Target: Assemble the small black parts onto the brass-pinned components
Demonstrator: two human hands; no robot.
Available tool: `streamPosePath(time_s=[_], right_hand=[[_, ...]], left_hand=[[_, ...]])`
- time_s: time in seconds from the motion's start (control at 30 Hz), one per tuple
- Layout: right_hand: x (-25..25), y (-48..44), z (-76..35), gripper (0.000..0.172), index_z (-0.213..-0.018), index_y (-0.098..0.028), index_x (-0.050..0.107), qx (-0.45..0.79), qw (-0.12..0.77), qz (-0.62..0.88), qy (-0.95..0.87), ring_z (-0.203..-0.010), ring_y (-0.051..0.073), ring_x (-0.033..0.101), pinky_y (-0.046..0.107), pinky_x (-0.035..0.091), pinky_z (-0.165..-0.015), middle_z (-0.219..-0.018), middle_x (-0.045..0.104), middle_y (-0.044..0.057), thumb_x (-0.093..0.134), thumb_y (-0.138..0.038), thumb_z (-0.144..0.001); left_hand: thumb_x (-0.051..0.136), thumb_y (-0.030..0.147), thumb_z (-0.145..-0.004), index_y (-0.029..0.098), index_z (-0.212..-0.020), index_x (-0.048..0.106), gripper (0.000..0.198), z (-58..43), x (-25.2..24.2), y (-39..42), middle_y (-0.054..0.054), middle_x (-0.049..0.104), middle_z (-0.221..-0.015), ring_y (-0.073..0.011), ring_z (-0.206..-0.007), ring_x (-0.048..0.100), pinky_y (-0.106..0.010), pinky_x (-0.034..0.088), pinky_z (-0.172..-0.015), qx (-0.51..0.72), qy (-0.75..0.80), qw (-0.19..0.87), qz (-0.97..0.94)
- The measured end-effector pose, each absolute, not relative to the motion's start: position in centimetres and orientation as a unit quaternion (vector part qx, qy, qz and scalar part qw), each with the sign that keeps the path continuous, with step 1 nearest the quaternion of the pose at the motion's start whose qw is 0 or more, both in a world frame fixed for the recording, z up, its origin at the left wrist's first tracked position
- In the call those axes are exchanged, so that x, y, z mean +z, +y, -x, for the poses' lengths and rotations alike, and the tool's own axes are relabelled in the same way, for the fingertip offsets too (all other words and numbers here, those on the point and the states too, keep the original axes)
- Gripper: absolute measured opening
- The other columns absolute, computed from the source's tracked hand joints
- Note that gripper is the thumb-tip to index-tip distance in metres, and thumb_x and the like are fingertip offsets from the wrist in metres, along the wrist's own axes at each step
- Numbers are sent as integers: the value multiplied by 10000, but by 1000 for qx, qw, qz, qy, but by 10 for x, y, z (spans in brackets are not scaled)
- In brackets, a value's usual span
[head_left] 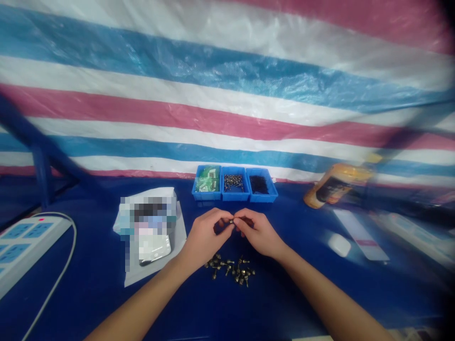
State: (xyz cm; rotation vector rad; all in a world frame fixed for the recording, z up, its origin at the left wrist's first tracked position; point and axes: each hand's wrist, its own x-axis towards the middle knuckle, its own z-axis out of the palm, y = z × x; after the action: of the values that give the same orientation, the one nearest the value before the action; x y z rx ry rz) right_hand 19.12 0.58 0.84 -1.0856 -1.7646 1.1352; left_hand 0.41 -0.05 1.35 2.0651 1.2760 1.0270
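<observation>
Over the blue table (pixel 284 293), my left hand (pixel 208 234) and my right hand (pixel 261 234) meet fingertip to fingertip. Both are closed in a pinch around a small metal part (pixel 231 221); its exact kind is too small to make out, and the fingers cover most of it. Just below the hands lies a loose pile of small brass-coloured metal fittings (pixel 238 272), some with a thin stem and a wider head. Beyond the hands stand three blue bins: the left bin (pixel 207 196) has green packets, the middle bin (pixel 235 196) small metal pieces, the right bin (pixel 263 198) small black pieces.
To the left are a power strip (pixel 33 232) with a white cable (pixel 71 255), and a phone (pixel 156 248) on white paper (pixel 177 232). A bottle (pixel 332 185), a white case (pixel 340 245) and a flat white strip (pixel 360 234) lie right. Striped sheeting (pixel 227 113) hangs behind.
</observation>
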Motion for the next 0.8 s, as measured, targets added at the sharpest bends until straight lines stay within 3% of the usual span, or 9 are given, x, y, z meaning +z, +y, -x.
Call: streamPosePath(time_s=[0.1,0.27,0.37,0.47,0.53,0.67,0.8], right_hand=[[5,11,-194,232,-950,-210,624,505,389,423,-645,-596,128,543,259,440,-578,-722,587,-14,573,-434,-922],[2,17,-197,453,-622,-198,489,504,376,466,-623,-507,113,482,253,400,-540,-521,465,-43,517,-527,-931],[4,18,-196,322,-885,-205,577,537,445,452,-557,-492,108,507,257,424,-546,-600,531,-59,575,-527,-895],[6,18,-196,491,-1284,-268,452,550,467,458,-519,-486,104,530,254,423,-528,-748,617,-53,596,-513,-882],[5,17,-196,464,-1289,-252,481,526,433,476,-556,-487,107,509,250,403,-516,-718,611,-46,569,-496,-905],[2,12,-194,267,-1093,-228,665,370,332,471,-728,-618,139,552,282,431,-619,-747,637,-2,596,-413,-913],[3,3,-184,320,-1174,-247,682,241,230,411,-849,-843,196,609,327,443,-773,-949,678,52,641,-407,-900]], left_hand=[[599,281,-886,242,-991,667,131,-3,15,0,-4,673,-870,-140,-729,603,-256,452,-646,389,483,253,-743],[569,304,-910,235,-946,673,130,-1,19,-1,-8,691,-898,-141,-727,619,-259,458,-634,395,488,261,-733],[565,296,-907,233,-922,682,133,-1,20,-2,-5,692,-869,-142,-711,616,-260,453,-633,396,489,254,-734],[565,290,-905,235,-910,687,135,-1,20,-2,-3,695,-862,-146,-717,613,-260,447,-634,397,497,253,-728],[567,298,-903,235,-912,690,139,-1,21,-1,-2,701,-870,-147,-713,614,-259,446,-629,397,508,253,-721],[546,354,-918,232,-956,693,195,3,21,3,-8,722,-902,-155,-707,633,-261,462,-629,423,542,259,-678],[520,414,-929,206,-944,684,265,8,19,8,-28,735,-931,-193,-839,673,-265,492,-684,468,551,288,-628]])
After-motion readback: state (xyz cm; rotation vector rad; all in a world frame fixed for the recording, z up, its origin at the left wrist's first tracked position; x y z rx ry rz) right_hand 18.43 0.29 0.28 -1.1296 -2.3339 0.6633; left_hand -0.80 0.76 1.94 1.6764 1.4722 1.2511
